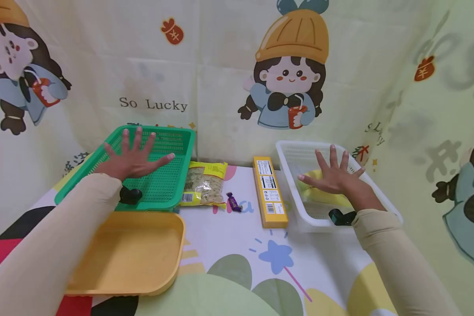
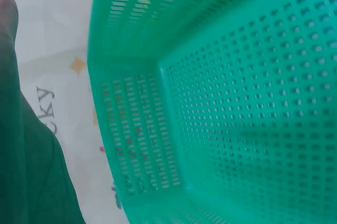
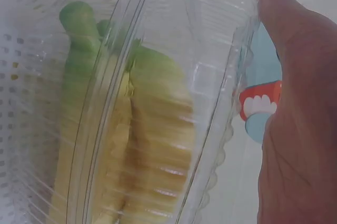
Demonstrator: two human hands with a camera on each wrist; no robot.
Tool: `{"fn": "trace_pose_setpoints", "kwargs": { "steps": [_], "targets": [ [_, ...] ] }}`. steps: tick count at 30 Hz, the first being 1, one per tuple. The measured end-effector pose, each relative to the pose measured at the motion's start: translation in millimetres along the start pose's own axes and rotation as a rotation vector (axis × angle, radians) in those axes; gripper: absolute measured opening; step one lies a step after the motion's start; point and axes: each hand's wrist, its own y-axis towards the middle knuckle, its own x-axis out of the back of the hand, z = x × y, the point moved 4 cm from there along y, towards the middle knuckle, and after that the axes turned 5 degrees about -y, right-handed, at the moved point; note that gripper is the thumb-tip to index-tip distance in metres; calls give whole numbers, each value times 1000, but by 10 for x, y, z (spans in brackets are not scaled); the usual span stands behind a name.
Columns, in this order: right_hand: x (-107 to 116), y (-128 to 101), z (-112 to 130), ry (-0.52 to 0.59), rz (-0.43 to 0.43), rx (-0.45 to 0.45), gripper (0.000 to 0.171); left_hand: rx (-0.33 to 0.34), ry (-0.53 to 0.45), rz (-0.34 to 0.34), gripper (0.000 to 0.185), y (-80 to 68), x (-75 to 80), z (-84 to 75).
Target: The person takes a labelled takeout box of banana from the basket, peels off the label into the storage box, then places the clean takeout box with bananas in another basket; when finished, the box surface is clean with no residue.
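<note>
My left hand hovers flat, fingers spread, over the empty green mesh basket at the back left. The left wrist view shows that green basket from inside, with the edge of my hand at the left. My right hand is also spread flat, over the white mesh basket at the right. Under it lie yellow-green bananas. In the right wrist view the bananas sit in a clear plastic box inside the white basket, beside my hand. Neither hand holds anything.
A yellow tray lies in front of the green basket. Between the baskets lie a yellow snack packet, a small purple candy and a long yellow box. A printed cloth covers the table and the walls behind and to the right.
</note>
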Motion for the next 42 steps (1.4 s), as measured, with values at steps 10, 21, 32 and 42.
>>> {"fn": "trace_pose_setpoints", "kwargs": {
  "steps": [10, 21, 32, 42],
  "targets": [
    [38, -53, -30, 24, -47, 35, 107, -32, -52, 7, 107, 171, -182, -324],
    [48, -191, -132, 91, -86, 81, 103, -121, -72, 68, 94, 273, -410, -1034],
    [-39, -306, -295, 179, -106, 98, 100, -177, -215, 54, 80, 335, -722, -1526],
    [-88, -436, -524, 253, -129, 101, 95, -211, -473, 52, 78, 429, -1060, -2015]
  ]
}}
